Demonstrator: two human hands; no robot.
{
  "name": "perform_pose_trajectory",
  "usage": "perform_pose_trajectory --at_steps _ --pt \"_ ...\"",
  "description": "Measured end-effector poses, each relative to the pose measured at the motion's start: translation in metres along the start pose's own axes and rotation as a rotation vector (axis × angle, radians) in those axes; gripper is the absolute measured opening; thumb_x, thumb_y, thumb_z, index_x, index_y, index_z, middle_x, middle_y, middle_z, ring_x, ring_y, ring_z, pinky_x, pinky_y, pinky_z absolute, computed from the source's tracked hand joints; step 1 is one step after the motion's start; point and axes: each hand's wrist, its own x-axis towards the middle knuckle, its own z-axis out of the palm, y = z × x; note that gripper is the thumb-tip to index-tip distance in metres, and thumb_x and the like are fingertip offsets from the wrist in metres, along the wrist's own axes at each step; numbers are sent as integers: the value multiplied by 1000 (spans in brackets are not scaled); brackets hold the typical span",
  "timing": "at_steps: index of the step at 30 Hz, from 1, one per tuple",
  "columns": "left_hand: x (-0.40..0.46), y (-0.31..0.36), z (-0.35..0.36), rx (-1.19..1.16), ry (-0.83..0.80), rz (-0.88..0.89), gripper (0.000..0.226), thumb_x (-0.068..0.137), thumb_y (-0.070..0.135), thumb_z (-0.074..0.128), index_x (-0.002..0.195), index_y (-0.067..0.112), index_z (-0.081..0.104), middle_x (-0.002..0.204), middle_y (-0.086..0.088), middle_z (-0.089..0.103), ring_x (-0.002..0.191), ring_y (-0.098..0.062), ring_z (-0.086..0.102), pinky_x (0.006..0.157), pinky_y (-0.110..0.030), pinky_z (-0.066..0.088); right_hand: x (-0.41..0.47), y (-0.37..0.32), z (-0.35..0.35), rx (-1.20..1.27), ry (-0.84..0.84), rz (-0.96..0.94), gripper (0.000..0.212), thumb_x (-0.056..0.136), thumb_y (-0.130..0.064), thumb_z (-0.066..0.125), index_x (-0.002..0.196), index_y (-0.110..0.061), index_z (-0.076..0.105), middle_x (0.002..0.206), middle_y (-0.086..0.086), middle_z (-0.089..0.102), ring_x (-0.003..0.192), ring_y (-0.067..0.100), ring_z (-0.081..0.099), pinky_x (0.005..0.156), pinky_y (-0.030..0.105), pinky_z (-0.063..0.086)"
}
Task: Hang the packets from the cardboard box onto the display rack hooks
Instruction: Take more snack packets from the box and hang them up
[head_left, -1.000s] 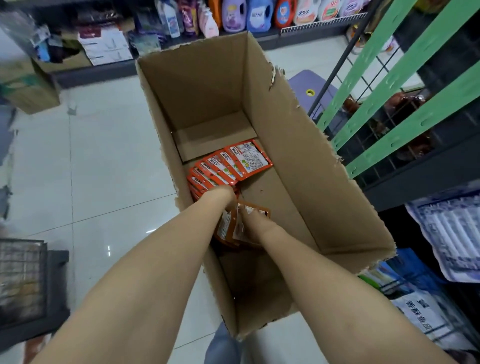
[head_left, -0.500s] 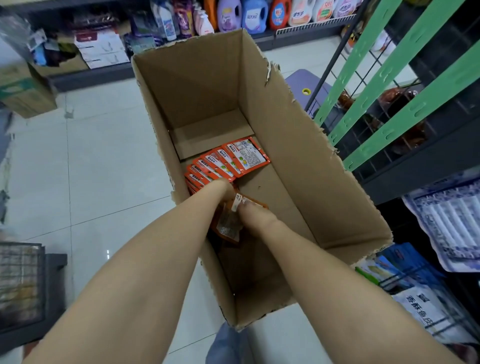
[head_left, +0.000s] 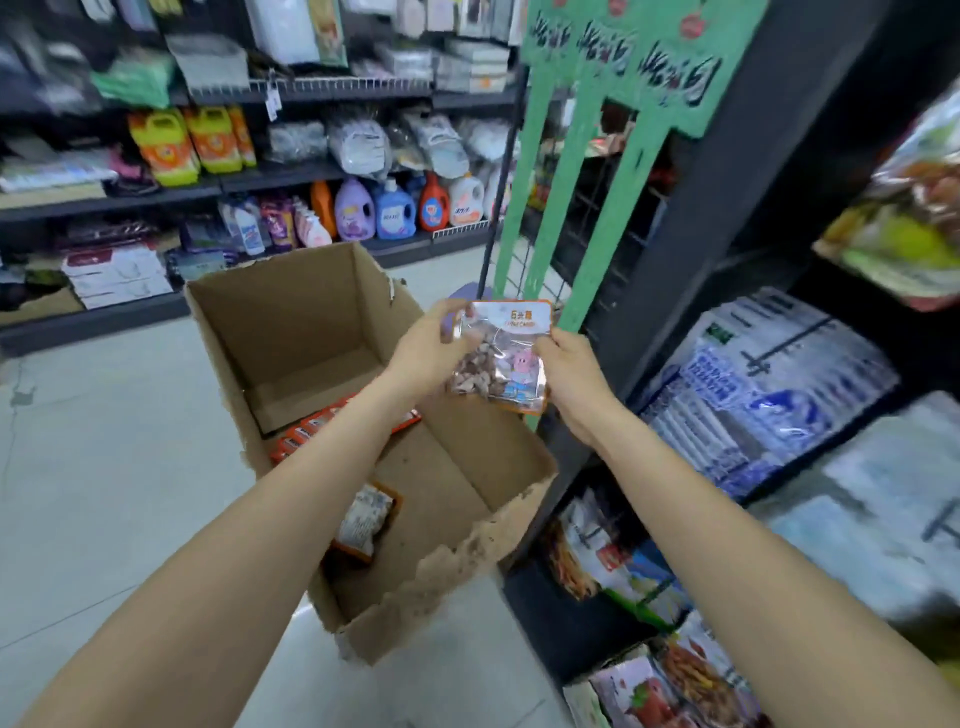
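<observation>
Both hands hold one orange-edged clear packet (head_left: 506, 358) up in front of me, above the right side of the open cardboard box (head_left: 291, 322). My left hand (head_left: 431, 348) grips the packet's left edge and my right hand (head_left: 569, 374) grips its right edge. Inside the box, a row of orange packets (head_left: 296, 436) lies partly hidden under my left forearm, and one loose packet (head_left: 363, 519) lies nearer the front. The green display rack (head_left: 587, 218) with its black wire grid stands just behind the held packet.
A black shelf post (head_left: 691, 249) rises right of the rack, with snack bags and white-blue packs on the shelves to the right. Detergent bottles (head_left: 395, 208) line the far shelves across the tiled aisle. The box stands on the floor.
Both hands have lifted out of the box with one packet and raised it toward the green rack. My view has tilted up from the box floor to the shelves.
</observation>
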Motion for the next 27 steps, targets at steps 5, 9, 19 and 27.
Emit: perform_pose_trajectory --at_steps 5,9,19,27 --pt "-50 116 65 -75 -164 332 66 83 22 70 141 22 39 129 7 50 107 -7 53 80 -4 42 -84 -50 -112 80 300 -247 33 84 4 45 110 -11 59 98 6 69 78 15 62 86 46 53" --pt "-91 190 132 -81 -173 605 70 79 20 75 141 19 42 132 0 50 118 -7 47 87 -3 33 -165 -69 -194 -45 570 -506 66 83 10 50 141 -14 33 118 -9 51 85 0 50 84 11 40" --pt "-183 296 257 -162 -302 942 58 86 18 66 139 22 45 109 -3 55 99 -9 46 79 10 21 -274 -56 -326 -205 1051 -602 32 92 -3 53 122 -12 58 126 2 56 107 3 48 75 -6 31" --pt "-202 325 297 -123 -434 870 56 92 28 59 143 34 36 118 -4 34 120 -17 34 88 -9 23 -293 -51 -369 -369 1192 -466 39 96 -11 51 134 -16 53 108 -1 45 77 -9 46 73 4 38"
